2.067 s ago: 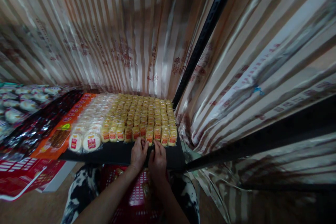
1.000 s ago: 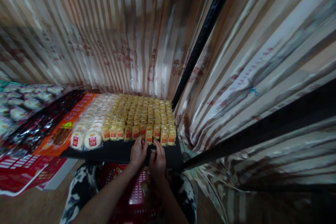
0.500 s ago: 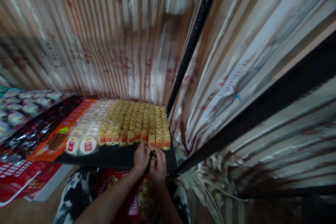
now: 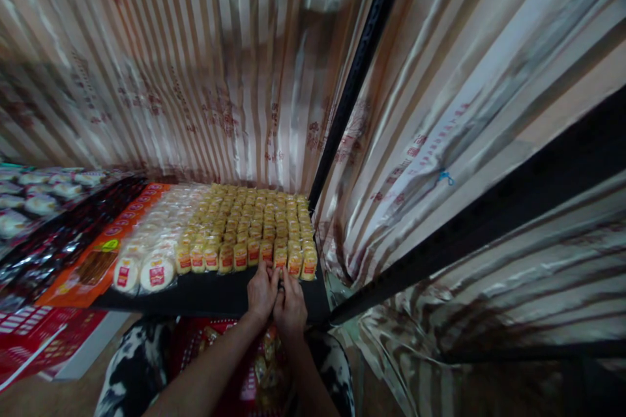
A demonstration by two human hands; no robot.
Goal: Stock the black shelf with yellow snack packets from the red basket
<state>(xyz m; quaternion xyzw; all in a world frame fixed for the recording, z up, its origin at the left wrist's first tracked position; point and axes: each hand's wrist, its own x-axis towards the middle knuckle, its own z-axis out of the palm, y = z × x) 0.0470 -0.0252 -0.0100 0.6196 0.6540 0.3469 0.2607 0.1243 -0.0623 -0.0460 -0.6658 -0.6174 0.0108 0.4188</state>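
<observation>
Rows of small yellow wrapped snack packs (image 4: 239, 255) with red and orange labels stand on a black shelf (image 4: 210, 293). My left hand (image 4: 263, 292) and my right hand (image 4: 291, 309) meet at the front of one row. Between them, their closed fingertips grip the lower edge of a single snack pack (image 4: 280, 257), whose label faces me. It stands in line with the front packs beside it. My fingers hide the bottom of this pack.
White round packaged cakes (image 4: 157, 273), an orange snack bag (image 4: 95, 267) and dark shiny packets (image 4: 63, 241) lie leftward. A red basket (image 4: 180, 355) with more packs sits at my lap; another red basket (image 4: 44, 339) stands left. A black post (image 4: 352, 91) rises behind.
My right hand has come in closer to my left, its fingertips now up against the front pack. The view has tilted slightly, and the packs have stayed in place.
</observation>
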